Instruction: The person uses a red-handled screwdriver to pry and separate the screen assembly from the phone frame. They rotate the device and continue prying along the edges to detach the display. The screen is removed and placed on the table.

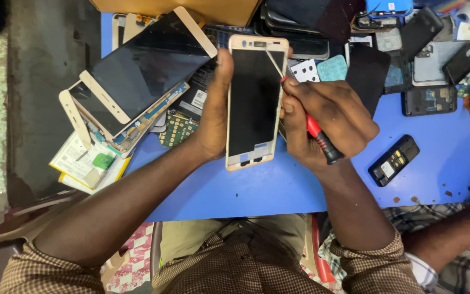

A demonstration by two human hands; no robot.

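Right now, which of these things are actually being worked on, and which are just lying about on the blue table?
In use:
left hand
gold phone frame
right hand
red-handled screwdriver

Lying about:
stacked gold phones
black battery
dark phone backs
keypad board
blue table

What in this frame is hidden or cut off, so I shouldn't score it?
- Head view: the screwdriver tip's contact on the gold phone is too fine to tell.
- The phone's left edge hides under the left hand.
- The right hand covers the tool's grip.
- The parts pile is cut by the top edge.
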